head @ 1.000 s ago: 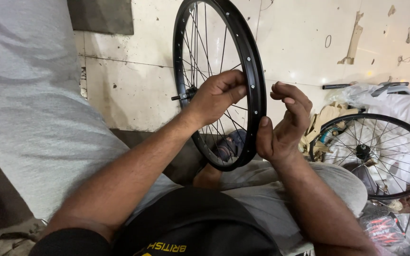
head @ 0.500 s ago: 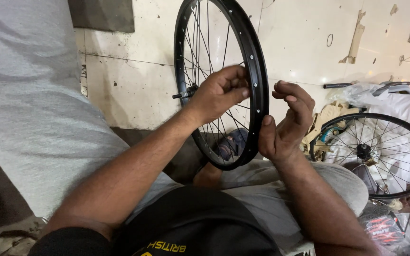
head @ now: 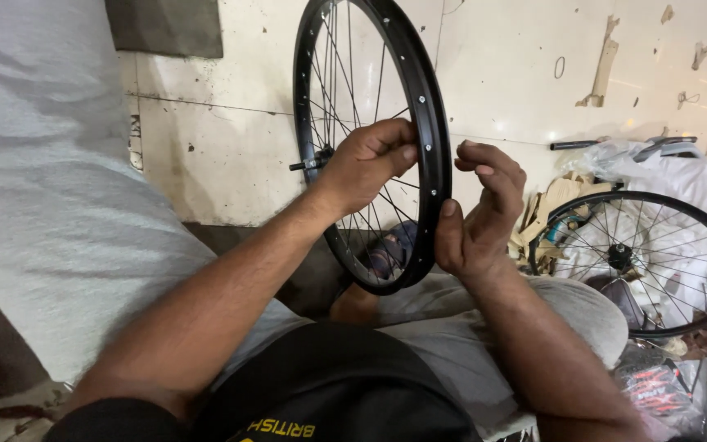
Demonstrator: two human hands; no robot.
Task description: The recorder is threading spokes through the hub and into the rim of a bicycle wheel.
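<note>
Black wheel (head: 430, 123) stands upright over my lap, centre frame. Left hand (head: 367, 164) reaches through the spokes (head: 345, 90), fingers closed on one near the rim; right hand (head: 478, 217) thumb-braces the rim's outer edge, fingers curled loose. Light, stiff hoop; thin spokes bend. Second wheel (head: 644, 262) lies far right.

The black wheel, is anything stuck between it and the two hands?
No. The left hand reaches in among the spokes of the black wheel, its fingers at the rim's inner side. The right hand rests its thumb on the rim's outer edge. Nothing visible lies between.
</note>
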